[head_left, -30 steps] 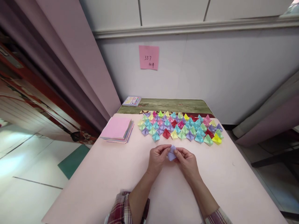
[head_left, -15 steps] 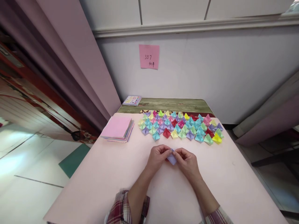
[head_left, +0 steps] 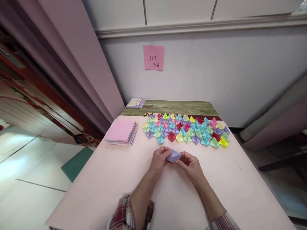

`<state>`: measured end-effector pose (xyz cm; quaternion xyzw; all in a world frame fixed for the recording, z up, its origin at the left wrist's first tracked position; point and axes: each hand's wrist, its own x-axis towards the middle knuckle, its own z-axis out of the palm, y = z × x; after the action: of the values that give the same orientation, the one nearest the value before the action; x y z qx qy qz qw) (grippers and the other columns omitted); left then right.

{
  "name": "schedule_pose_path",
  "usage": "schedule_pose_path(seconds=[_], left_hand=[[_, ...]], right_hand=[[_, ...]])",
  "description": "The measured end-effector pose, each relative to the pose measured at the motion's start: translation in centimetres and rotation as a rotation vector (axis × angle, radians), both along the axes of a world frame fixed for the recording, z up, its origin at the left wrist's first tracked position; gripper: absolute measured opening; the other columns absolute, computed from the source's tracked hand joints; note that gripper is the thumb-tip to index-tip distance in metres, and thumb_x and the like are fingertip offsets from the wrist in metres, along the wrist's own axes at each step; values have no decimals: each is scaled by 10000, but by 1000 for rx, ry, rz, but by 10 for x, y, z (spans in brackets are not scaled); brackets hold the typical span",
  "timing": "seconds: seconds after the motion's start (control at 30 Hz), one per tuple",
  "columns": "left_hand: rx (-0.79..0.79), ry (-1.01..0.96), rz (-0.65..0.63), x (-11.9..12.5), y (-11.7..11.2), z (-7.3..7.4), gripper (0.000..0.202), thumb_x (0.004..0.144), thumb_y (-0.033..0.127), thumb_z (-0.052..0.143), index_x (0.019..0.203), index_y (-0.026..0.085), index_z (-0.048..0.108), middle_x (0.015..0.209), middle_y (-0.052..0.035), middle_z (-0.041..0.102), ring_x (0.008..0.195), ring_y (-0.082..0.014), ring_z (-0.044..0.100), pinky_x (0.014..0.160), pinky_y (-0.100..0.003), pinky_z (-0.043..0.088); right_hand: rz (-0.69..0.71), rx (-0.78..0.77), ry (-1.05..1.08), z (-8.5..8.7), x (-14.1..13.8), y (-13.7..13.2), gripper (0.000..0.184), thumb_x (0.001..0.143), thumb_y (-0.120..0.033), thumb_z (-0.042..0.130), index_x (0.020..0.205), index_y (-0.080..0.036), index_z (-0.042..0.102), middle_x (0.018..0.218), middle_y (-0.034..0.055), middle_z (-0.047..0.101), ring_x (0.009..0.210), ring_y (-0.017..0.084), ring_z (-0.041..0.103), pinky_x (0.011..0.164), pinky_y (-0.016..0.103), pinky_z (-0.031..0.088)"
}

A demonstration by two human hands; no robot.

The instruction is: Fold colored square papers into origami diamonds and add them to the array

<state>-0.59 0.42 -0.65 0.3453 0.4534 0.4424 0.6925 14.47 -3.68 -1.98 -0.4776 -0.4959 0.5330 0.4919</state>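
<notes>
Both hands meet over the middle of the pink table (head_left: 100, 179), a little way in from its near edge. The left hand (head_left: 160, 159) and the right hand (head_left: 190, 164) hold a small folded piece of purple paper (head_left: 174, 155) between them. The fingertips of each hand are pinched together on it, the left on its left end, the right on its lower right side. The paper sits just above the table; whether it touches the top cannot be told. Plaid sleeves (head_left: 124, 214) show at the bottom edge of the view.

Beyond the hands, near but apart from them, lies a wide patch of small folded paper shapes (head_left: 185, 129) in purple, blue, green, yellow, pink and red, set close together in rows. To the left of that patch lies a stack of flat paper sheets (head_left: 121, 131) with a pink sheet on top. Farther back, a green wooden surface (head_left: 177, 108) carries a small flat pack (head_left: 136, 103) at its left end. A pink note (head_left: 153, 57) with handwriting sticks on the wall above
</notes>
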Motion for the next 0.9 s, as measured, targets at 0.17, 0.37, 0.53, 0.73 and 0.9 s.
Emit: schedule_pose_path(seconds=[0.17,0.37,0.53,0.73,0.9], left_hand=[[7,-26,-43,-1,0,1,240,649,326,770,679,137,626,566,27,558,509,-83,501,514,-202,408],[62,-36,-134,1,-4,5,230,652,308,788,703,130,650,829,-45,681,713,-138,617,677,-251,497],[4,-65,-206,2,-7,9,302,681,390,782,748,148,613,690,-14,650,612,-159,634,592,-300,544],[176,-3,-99,2,-4,4,281,737,397,750,793,140,652,696,-15,653,620,-132,625,634,-270,545],[352,98,5,4,-4,2,247,761,381,728,851,153,697,871,-37,662,704,-131,629,672,-273,575]], right_hand=[[-50,73,-75,-4,1,2,206,750,-386,729,842,-203,710,811,53,688,801,222,642,763,335,517],[-229,254,-220,-10,4,4,72,743,-260,702,801,-233,735,1033,81,662,971,235,630,823,338,518],[-282,253,-250,-12,4,3,103,754,-230,666,836,-232,729,1059,84,653,959,233,633,716,307,537],[-237,239,-178,0,4,1,204,824,-264,591,994,-221,695,1069,85,655,985,232,635,815,340,539],[-257,116,-39,1,0,-2,397,789,-362,700,1145,-215,600,1016,91,690,832,217,689,772,361,565]])
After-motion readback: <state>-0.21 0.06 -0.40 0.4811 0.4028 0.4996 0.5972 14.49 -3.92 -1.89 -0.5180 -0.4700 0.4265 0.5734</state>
